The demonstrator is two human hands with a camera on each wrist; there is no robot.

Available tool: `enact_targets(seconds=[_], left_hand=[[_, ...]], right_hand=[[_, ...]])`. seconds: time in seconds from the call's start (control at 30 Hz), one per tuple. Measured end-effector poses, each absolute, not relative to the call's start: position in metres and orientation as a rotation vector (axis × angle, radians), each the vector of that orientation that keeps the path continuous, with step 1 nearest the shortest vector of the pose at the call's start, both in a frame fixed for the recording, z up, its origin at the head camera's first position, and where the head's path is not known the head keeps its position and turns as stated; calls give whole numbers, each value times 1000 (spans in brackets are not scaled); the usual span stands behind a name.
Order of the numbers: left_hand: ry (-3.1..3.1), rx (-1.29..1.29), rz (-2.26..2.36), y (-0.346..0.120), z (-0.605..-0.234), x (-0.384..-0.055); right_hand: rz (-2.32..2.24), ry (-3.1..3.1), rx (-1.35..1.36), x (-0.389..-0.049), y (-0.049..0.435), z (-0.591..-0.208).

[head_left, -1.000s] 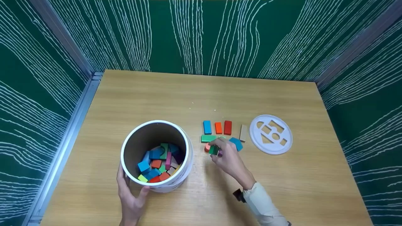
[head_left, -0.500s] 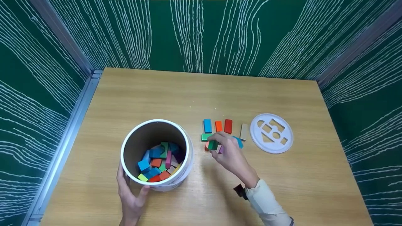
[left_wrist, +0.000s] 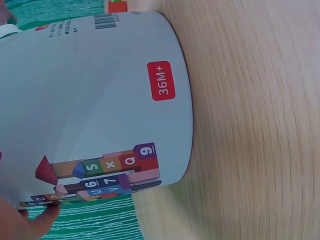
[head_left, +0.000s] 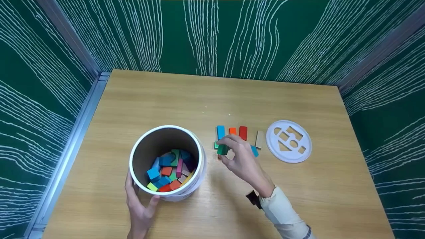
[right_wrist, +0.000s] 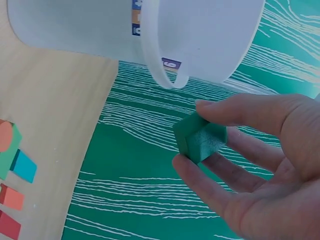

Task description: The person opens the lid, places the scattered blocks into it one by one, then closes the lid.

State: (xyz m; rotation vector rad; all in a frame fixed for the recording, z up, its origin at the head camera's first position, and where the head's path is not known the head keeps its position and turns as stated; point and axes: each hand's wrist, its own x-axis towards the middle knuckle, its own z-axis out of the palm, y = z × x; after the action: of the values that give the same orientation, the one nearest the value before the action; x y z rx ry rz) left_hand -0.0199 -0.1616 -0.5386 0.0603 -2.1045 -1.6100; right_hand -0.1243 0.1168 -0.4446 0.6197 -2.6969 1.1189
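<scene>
Right hand [head_left: 244, 159], right of frame centre, slanting up-left, fingertips pinching green angular block [head_left: 222, 150]. Left hand [head_left: 140, 211], lower left, fingers grasping white cylindrical bucket [head_left: 162, 141]

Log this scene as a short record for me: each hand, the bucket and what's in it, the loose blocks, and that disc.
Left hand: holds the white bucket at its near left side
Right hand: pinches a green block between thumb and fingers
Bucket: upright, open at the top
Contents: blocks of mixed colours
Loose blocks: blue, orange, red and bare-wood ones on the table; others partly hidden by the right hand
White disc: flat, right of the blocks, with shaped cutouts
</scene>
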Motion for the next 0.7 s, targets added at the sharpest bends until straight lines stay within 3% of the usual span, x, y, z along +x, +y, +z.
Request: enact_targets(seconds=[0.7], left_hand=[[-2159, 114, -1550, -161, -541, -22]], right_hand=[[1105, -2734, 674, -119, 105, -422]])
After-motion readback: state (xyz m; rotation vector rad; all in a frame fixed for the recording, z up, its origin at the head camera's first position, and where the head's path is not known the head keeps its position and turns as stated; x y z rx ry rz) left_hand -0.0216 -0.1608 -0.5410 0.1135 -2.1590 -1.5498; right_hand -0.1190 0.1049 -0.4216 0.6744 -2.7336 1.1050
